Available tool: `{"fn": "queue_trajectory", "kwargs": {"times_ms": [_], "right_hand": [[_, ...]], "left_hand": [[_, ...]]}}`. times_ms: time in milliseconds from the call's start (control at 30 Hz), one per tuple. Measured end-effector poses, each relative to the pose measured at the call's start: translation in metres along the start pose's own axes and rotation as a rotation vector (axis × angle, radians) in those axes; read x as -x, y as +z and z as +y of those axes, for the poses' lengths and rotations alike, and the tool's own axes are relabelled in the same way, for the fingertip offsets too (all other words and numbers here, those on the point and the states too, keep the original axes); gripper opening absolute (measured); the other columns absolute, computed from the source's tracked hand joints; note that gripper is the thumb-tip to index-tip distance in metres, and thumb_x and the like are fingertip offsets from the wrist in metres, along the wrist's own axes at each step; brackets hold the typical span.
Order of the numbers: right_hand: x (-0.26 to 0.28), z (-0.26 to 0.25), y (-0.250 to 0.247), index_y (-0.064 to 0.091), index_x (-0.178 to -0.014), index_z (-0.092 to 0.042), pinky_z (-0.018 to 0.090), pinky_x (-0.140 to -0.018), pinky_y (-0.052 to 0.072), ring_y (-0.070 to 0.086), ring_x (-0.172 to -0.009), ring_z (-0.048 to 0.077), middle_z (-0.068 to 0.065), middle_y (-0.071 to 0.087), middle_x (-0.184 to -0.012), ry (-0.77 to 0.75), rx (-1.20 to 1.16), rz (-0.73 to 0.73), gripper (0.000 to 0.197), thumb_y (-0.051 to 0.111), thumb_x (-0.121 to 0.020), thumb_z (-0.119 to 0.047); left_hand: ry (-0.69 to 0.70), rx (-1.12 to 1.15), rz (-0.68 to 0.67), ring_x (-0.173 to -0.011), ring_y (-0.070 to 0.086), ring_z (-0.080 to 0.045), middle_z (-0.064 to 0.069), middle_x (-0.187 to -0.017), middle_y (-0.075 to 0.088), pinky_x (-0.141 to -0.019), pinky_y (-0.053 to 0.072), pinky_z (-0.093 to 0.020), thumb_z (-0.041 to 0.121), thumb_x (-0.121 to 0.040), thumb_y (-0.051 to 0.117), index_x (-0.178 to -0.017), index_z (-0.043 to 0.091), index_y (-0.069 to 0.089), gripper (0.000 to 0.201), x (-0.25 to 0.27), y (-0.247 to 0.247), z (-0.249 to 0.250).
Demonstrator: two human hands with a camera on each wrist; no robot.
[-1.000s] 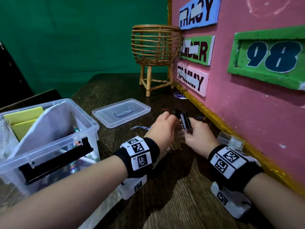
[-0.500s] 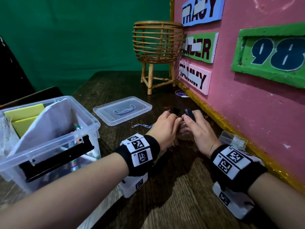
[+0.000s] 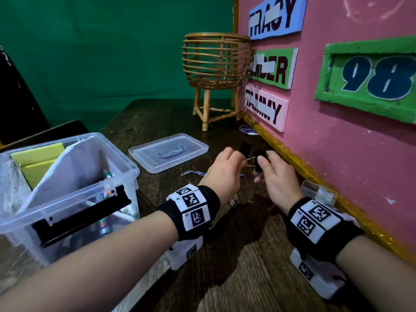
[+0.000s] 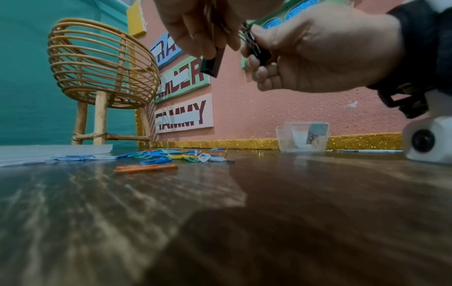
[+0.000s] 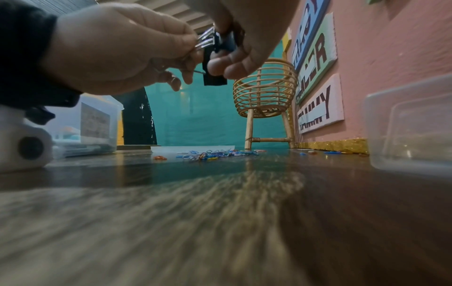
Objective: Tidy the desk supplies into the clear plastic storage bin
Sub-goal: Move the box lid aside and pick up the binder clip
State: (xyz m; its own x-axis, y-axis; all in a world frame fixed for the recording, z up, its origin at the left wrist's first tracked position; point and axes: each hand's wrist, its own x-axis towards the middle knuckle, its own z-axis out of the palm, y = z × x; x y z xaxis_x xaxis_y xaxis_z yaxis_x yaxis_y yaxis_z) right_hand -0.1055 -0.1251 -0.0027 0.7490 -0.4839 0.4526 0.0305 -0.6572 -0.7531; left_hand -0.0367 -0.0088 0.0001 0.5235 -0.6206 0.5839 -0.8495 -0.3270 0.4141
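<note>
Both hands are raised above the desk [image 3: 247,255], close together, near the pink wall. The left hand [image 3: 222,174] pinches a black binder clip [image 3: 245,147] by its silver wire handles; its fingers [image 4: 195,38] are curled together on the wires, and the clip's black body hangs below them in the left wrist view. The right hand [image 3: 274,176] grips a second black binder clip [image 3: 260,159], thumb on its front face and fingers wrapped behind. The two clips sit just beside each other; whether they touch cannot be told. Each clip is a folded body of matt black metal with thin bright wire loops.

The clear plastic storage bin [image 3: 126,167] stands open at the left of the desk, well apart from the hands, with a black latch on its near side. It holds yellow pads [image 3: 38,154], a white sheet [image 3: 67,172] and pens. Its clear lid [image 3: 168,152] lies flat on the desk between the bin and the hands.

Loose coloured paper clips [image 4: 168,156] lie scattered on the desk under and beyond the hands. A small clear box [image 4: 302,136] stands against the wall's gold trim. A rattan basket stand [image 3: 216,64] occupies the far corner.
</note>
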Motion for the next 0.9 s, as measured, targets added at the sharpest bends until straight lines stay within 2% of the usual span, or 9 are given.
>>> {"fn": "queue_trajectory", "kwargs": {"times_ms": [133, 200, 300, 367, 467, 567, 667, 800, 900], "right_hand": [[0.000, 0.002, 0.002, 0.048, -0.103, -0.013, 0.027, -0.064, 0.048, 0.056, -0.054, 0.007, 0.002, 0.057, -0.073, 0.074, -0.034, 0.002, 0.013, 0.037, -0.098, -0.019], [0.001, -0.001, 0.001, 0.048, -0.104, -0.014, 0.031, -0.068, 0.050, 0.057, -0.058, 0.010, 0.003, 0.058, -0.077, 0.110, -0.048, -0.051, 0.013, 0.037, -0.098, -0.019], [0.009, -0.009, 0.002, 0.050, -0.102, -0.013, 0.019, -0.062, 0.049, 0.060, -0.068, 0.013, 0.010, 0.062, -0.092, 0.104, -0.160, -0.180, 0.014, 0.037, -0.098, -0.014], [0.014, -0.017, 0.002, 0.051, -0.101, -0.015, 0.017, -0.068, 0.047, 0.060, -0.083, 0.013, 0.006, 0.062, -0.101, 0.102, -0.193, -0.199, 0.015, 0.036, -0.099, -0.015], [0.021, -0.030, 0.007, 0.049, -0.095, -0.025, 0.032, -0.084, 0.048, 0.059, -0.102, 0.017, 0.001, 0.061, -0.107, 0.138, -0.287, -0.152, 0.016, 0.035, -0.099, -0.021], [0.028, -0.049, 0.012, 0.048, -0.091, -0.028, 0.051, -0.097, 0.044, 0.056, -0.102, 0.023, 0.001, 0.058, -0.099, 0.174, -0.361, -0.090, 0.016, 0.034, -0.099, -0.027], [0.035, -0.072, 0.017, 0.048, -0.088, -0.031, 0.054, -0.097, 0.044, 0.057, -0.095, 0.023, 0.000, 0.058, -0.092, 0.216, -0.500, -0.050, 0.019, 0.033, -0.100, -0.027], [0.034, -0.082, 0.020, 0.044, -0.105, -0.023, 0.045, -0.086, 0.049, 0.055, -0.083, 0.016, 0.006, 0.056, -0.097, 0.300, -0.707, 0.033, 0.014, 0.034, -0.100, -0.016], [0.039, -0.092, 0.031, 0.042, -0.111, -0.027, 0.043, -0.088, 0.048, 0.056, -0.100, 0.022, 0.008, 0.052, -0.115, 0.351, -0.766, 0.060, 0.021, 0.035, -0.099, -0.012]], "left_hand": [[-0.097, 0.054, 0.060, -0.109, 0.052, -0.021, -0.012, -0.122, 0.047, -0.089, 0.040, -0.024, -0.004, -0.092, 0.041, -0.123, 0.004, 0.050, 0.033, -0.002, -0.005, -0.001], [-0.145, 0.070, 0.061, -0.111, 0.051, -0.021, -0.013, -0.124, 0.048, -0.087, 0.037, -0.020, -0.008, -0.089, 0.041, -0.126, 0.003, 0.047, 0.038, -0.002, -0.010, -0.002], [-0.214, 0.154, 0.035, -0.092, 0.053, -0.016, -0.006, -0.108, 0.056, -0.074, 0.035, -0.014, -0.004, -0.090, 0.043, -0.124, 0.005, 0.043, 0.036, 0.001, -0.018, -0.002], [-0.294, 0.255, 0.006, -0.081, 0.054, -0.014, -0.001, -0.096, 0.057, -0.074, 0.041, -0.020, 0.005, -0.094, 0.043, -0.121, 0.007, 0.046, 0.027, 0.004, -0.024, 0.000], [-0.447, 0.523, -0.072, -0.060, 0.055, -0.015, 0.000, -0.085, 0.056, -0.068, 0.051, -0.033, 0.012, -0.098, 0.041, -0.114, 0.009, 0.052, 0.020, 0.008, -0.035, 0.006], [-0.463, 0.705, -0.145, -0.052, 0.049, -0.013, -0.001, -0.071, 0.051, -0.050, 0.045, -0.021, 0.010, -0.100, 0.036, -0.098, 0.014, 0.053, 0.018, 0.011, -0.051, 0.017], [-0.473, 0.833, -0.132, -0.047, 0.046, -0.011, -0.003, -0.066, 0.050, -0.042, 0.039, -0.016, 0.012, -0.101, 0.033, -0.087, 0.020, 0.050, 0.023, 0.018, -0.068, 0.024], [-0.493, 0.818, -0.116, -0.056, 0.049, -0.012, 0.001, -0.073, 0.055, -0.049, 0.035, -0.021, 0.023, -0.101, 0.036, -0.091, 0.020, 0.051, 0.019, 0.021, -0.069, 0.028], [-0.514, 0.723, -0.094, -0.070, 0.055, -0.016, -0.002, -0.084, 0.058, -0.061, 0.047, -0.030, 0.033, -0.098, 0.042, -0.105, 0.015, 0.054, 0.023, 0.024, -0.080, 0.029]]}}
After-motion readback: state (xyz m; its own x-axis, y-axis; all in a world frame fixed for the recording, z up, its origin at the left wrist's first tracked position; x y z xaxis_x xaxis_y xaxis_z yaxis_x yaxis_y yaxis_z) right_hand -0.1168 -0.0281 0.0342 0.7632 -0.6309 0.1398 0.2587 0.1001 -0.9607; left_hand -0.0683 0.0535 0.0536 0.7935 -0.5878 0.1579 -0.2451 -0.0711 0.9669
